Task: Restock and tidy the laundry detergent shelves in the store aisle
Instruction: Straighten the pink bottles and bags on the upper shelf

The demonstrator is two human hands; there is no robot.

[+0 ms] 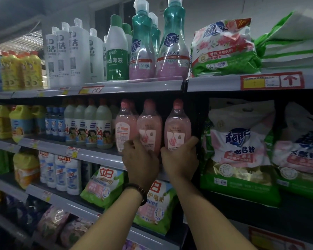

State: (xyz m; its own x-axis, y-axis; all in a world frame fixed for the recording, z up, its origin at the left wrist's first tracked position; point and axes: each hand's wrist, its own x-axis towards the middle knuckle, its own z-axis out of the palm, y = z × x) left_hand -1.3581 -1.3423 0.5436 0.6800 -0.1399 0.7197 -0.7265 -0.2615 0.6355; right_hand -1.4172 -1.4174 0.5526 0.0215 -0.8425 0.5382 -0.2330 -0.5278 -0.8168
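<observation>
left hand (140,159), bead bracelet (141,193) on wrist, fingers curled round base of middle pink detergent bottle (149,123); right hand (179,160) clamps base of right pink detergent bottle (177,121), thumb on its right side. both bottles upright on middle shelf (98,156). above, teal bottle (173,42) reads 超能 内衣洗衣液, green-white bottle (117,56) 84消毒液, powder bag (240,141) 超能

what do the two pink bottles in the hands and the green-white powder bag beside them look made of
The pink teardrop bottles, middle and right: probably clear glossy plastic; liquid shows through, highlights glint. The green-and-white powder bag: likely glossy plastic film; creased, shiny.
</observation>
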